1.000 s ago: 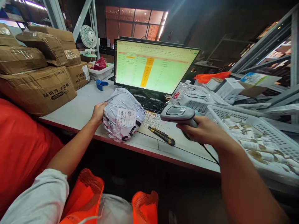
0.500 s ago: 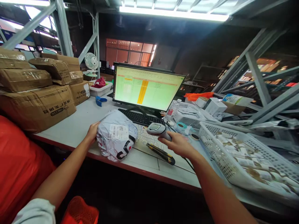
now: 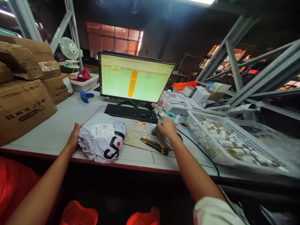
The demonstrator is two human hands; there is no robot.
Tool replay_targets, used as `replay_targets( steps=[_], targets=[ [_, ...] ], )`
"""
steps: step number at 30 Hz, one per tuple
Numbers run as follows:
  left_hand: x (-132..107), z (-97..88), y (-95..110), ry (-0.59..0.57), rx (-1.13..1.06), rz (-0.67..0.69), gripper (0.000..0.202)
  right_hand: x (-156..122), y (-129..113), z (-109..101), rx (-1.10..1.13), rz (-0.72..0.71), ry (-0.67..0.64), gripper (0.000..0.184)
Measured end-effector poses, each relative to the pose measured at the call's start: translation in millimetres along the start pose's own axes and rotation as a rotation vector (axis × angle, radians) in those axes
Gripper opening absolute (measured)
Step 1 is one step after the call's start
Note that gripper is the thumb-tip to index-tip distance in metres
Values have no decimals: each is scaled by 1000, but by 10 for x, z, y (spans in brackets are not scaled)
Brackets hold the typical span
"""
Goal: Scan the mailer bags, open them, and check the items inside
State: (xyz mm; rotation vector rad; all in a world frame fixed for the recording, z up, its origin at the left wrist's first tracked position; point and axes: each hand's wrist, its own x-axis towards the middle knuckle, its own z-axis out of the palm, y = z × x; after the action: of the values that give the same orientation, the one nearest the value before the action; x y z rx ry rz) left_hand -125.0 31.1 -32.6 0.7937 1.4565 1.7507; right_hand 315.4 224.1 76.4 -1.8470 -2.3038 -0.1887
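Note:
My left hand (image 3: pixel 74 136) presses against the left side of a white-and-grey plastic mailer parcel (image 3: pixel 102 139), which lies on the desk with a barcode label (image 3: pixel 102 130) facing up. My right hand (image 3: pixel 167 128) grips a grey handheld barcode scanner (image 3: pixel 159 136), low over the edge of a printed desk mat (image 3: pixel 138 132). The hand hides much of the scanner, and its black cable (image 3: pixel 199 153) trails off to the right. A yellow-and-black utility knife (image 3: pixel 154 147) lies on the mat just below my right hand.
A black keyboard (image 3: pixel 131 113) and a monitor showing a green spreadsheet (image 3: pixel 134 78) stand behind the parcel. Cardboard boxes (image 3: pixel 23 106) are stacked at the left. A white plastic basket of small rolled items (image 3: pixel 217 140) sits at the right, with assorted packages behind it.
My right hand has lowered the scanner from above the mat to just over it. The parcel has shifted slightly on the desk, and the view has swung left.

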Motion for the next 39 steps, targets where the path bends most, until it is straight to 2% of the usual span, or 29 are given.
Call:
replay_targets(
  steps=[4, 8, 11, 16, 21, 24, 26, 29, 31, 33, 36, 37, 39],
  targets=[
    [-2, 12, 2, -55, -83, 4, 98, 586, -260, 134, 35, -96, -216, 53],
    [3, -6, -33, -52, -72, 48, 98, 896, -394, 363, 13, -63, -288, 50],
    [2, -23, -61, -79, -70, 77, 94, 983, -424, 455, -17, -34, -329, 44],
    [-17, -3, -72, -114, -121, 84, 95, 1025, -482, 474, -45, -40, -314, 44],
    [-40, -12, -58, -147, -165, 71, 90, 984, -595, 415, -47, -82, -369, 55],
    [-83, -30, -18, -162, -183, 40, 85, 850, -679, 315, -48, -122, -408, 56],
    [-117, -39, 20, -152, -178, 4, 85, 653, -701, 219, -45, -179, -426, 51],
    [-163, -56, 137, -131, -189, -53, 89, 159, -604, 87, -37, -289, -442, 50],
    [-209, -61, 304, -117, -182, -21, 91, -245, -443, 61, -29, -353, -447, 53],
    [-302, -31, 545, -115, -105, 127, 91, -619, -248, 106, 1, -412, -422, 56],
    [-563, 146, 891, -166, 235, 536, 88, -991, -3, 246, 44, -424, -323, 53],
    [-674, 241, 950, -219, 402, 675, 85, -1055, 52, 289, 53, -398, -289, 51],
    [-896, 445, 940, -476, 716, 893, 79, -1100, 130, 339, 96, -327, -213, 49]
  ],
)
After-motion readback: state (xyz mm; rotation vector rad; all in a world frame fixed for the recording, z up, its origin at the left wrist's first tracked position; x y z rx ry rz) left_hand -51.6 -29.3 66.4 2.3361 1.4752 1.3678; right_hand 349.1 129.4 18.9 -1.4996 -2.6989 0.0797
